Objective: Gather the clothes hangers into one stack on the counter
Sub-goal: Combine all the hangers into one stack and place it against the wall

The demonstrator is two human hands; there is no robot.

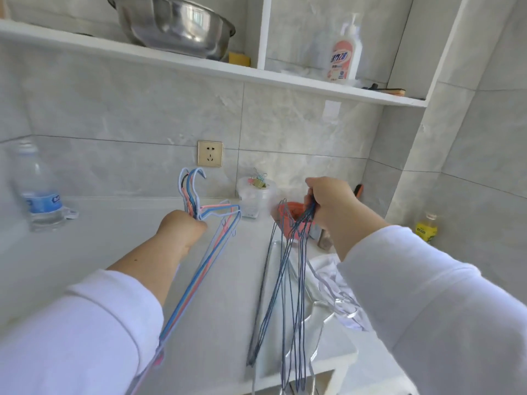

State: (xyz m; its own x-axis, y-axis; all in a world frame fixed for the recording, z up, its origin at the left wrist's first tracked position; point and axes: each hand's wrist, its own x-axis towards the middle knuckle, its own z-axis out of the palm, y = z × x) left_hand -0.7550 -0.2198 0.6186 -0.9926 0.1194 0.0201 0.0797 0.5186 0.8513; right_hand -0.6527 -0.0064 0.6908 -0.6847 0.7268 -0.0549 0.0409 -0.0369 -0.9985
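My left hand grips a bunch of several pastel hangers, blue, pink and lilac, near their necks; their hooks stick up above my fist and their long sides slant down over my left sleeve. My right hand is closed on a second bunch of several thin dark blue wire hangers, which dangle down above the grey counter. The two bunches hang apart, roughly a hand's width between them. A clear plastic hanger lies lower right on something white.
A water bottle stands at the left of the counter. By the back wall are a clear tub with binder clips, an orange cup and a yellow bottle. The shelf above carries a steel bowl and a soap bottle.
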